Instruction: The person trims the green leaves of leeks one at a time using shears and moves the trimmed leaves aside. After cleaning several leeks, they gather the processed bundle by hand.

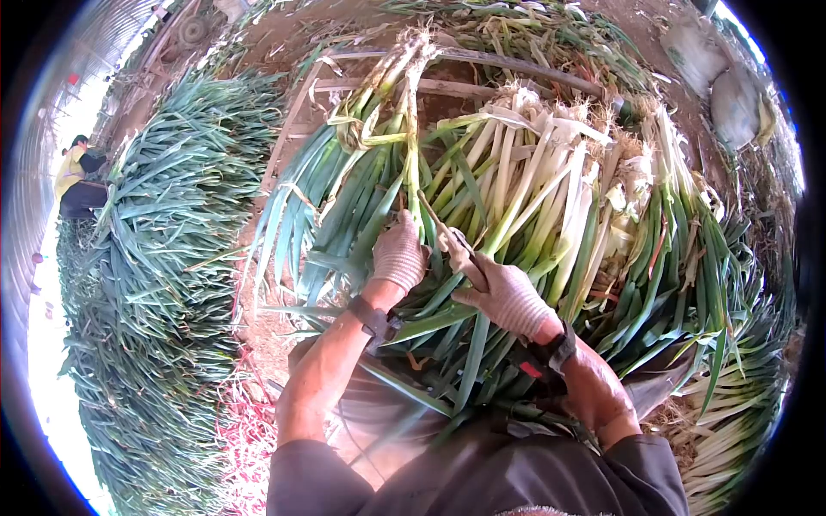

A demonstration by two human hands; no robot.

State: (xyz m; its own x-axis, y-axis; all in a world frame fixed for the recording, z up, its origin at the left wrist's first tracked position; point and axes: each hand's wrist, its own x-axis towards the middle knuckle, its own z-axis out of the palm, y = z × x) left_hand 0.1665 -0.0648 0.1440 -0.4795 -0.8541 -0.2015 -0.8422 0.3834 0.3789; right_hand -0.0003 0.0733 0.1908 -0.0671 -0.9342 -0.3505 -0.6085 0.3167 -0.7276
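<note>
My left hand point(400, 254), in a pale ribbed glove, is closed around a green onion stalk point(412, 146), whose root end points away from me. In my right hand point(509, 297), also gloved, is a knife point(460, 254) held by its handle, its narrow tip close to the stalk just right of my left hand. Untrimmed green onions point(542, 181) with pale stems and dry roots lie in a pile right of the knife. Long green leaves point(335, 198) spread left of my left hand, and more lie under both hands.
A wooden frame point(447, 86) runs behind the onions. A large leafy heap point(163, 284) fills the left side, with red-and-white strips point(249, 430) beside it. Another person point(79, 181) is at the far left. White sacks point(731, 103) stand at the back right, and more onions point(731, 430) lie at the lower right.
</note>
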